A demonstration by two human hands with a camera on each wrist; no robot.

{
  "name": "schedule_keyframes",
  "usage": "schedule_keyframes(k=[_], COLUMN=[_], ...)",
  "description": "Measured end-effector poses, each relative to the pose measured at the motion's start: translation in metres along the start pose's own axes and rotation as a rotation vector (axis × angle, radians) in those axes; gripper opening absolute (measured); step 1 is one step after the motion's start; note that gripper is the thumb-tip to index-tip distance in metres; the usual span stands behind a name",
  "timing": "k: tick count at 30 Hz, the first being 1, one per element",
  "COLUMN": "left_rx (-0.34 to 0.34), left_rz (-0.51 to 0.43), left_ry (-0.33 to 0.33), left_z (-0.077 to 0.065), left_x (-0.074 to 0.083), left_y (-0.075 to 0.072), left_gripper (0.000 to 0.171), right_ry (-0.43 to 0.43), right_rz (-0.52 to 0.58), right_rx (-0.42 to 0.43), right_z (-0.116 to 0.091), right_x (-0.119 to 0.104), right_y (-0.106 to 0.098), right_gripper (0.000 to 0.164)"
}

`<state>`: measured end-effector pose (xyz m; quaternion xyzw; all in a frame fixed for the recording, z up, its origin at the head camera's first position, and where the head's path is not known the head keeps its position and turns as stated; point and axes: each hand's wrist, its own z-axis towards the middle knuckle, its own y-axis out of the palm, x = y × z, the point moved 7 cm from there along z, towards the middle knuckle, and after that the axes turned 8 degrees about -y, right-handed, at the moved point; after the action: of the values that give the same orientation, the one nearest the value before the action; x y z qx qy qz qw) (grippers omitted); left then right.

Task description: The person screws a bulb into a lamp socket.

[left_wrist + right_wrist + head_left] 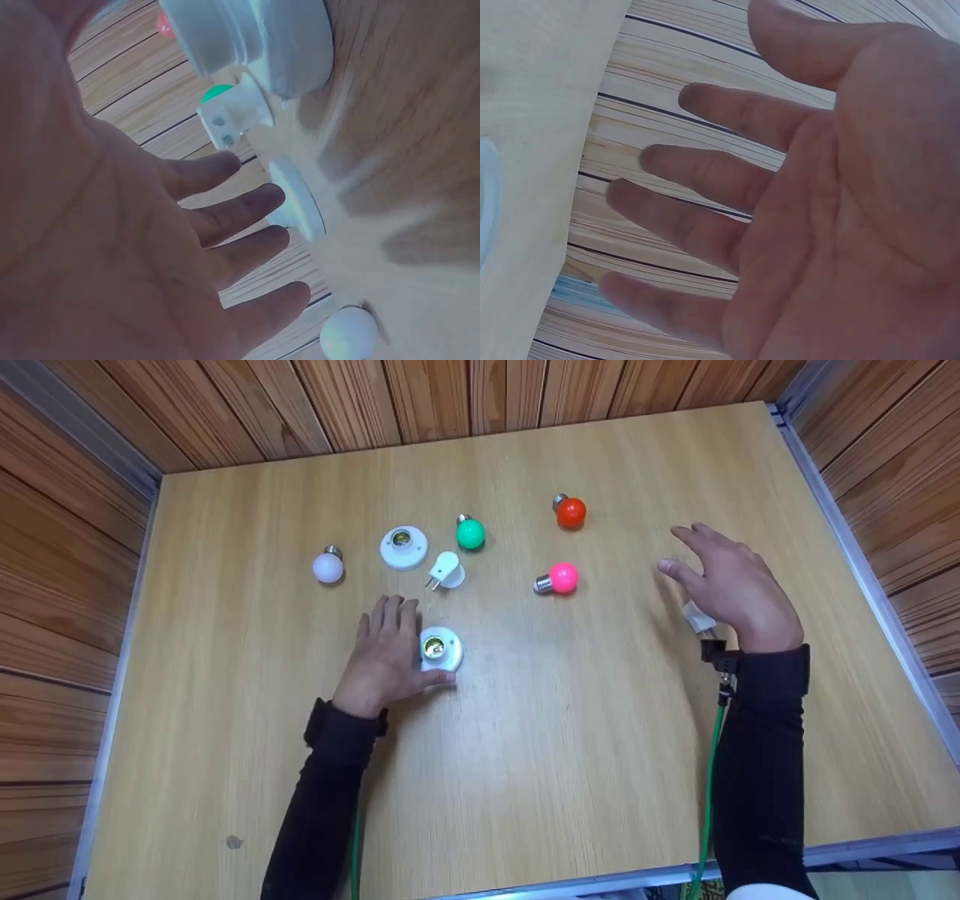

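My left hand (384, 656) is spread beside a round white lamp holder (450, 651), its thumb along the near edge and its fingers reaching past on the left. In the left wrist view that lamp holder (296, 52) stands close above the straight fingers (247, 206). Over the right side of the table, my right hand (739, 585) is held with fingers extended and nothing in the palm. Close to its wrist lies a white piece (697, 616), partly covered by the hand. A white rounded edge (489, 199) shows at the left of the right wrist view.
Farther back lie a white bulb (328, 566), a second lamp holder (403, 547), a white plug adapter (445, 567) with prongs and a green bulb (470, 534). A red bulb (571, 512) and a pink bulb (563, 578) lie right of these. Wooden walls border the table (555, 780).
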<state>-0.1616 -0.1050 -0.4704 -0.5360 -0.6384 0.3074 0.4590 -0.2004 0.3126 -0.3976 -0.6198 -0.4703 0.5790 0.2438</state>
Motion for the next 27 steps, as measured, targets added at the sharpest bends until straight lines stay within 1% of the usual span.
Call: schedule_keyframes(k=[7,15,19,23,27], left_rx=[-0.043,-0.066,-0.078,-0.085,-0.09], left_rz=[0.006,0.033,0.035,0.024,0.016], left_ry=[0.006,0.008,0.0,-0.003,0.004], left_z=[0.003,0.006,0.008,0.007,0.006], left_x=[0.001,0.001,0.0,0.0,0.0], left_y=[0.007,0.01,0.01,0.012,0.014], left_gripper=[0.126,0.109,0.105,0.103,0.101], right_ry=[-0.007,0.005,0.001,-0.038,-0.132], right_rz=[-0.003,0.002,-0.013,-0.036,-0.037], right_rx=[-0.027,-0.051,-0.06,-0.081,-0.058], right_z=[0.004,0.012,0.019,0.026,0.034], right_x=[-0.003,-0.011,-0.019,-0.028,-0.038], right_y=[0.005,0.015,0.021,0.035,0.049], right_gripper=[0.075,0.074,0.073,0.069,0.062])
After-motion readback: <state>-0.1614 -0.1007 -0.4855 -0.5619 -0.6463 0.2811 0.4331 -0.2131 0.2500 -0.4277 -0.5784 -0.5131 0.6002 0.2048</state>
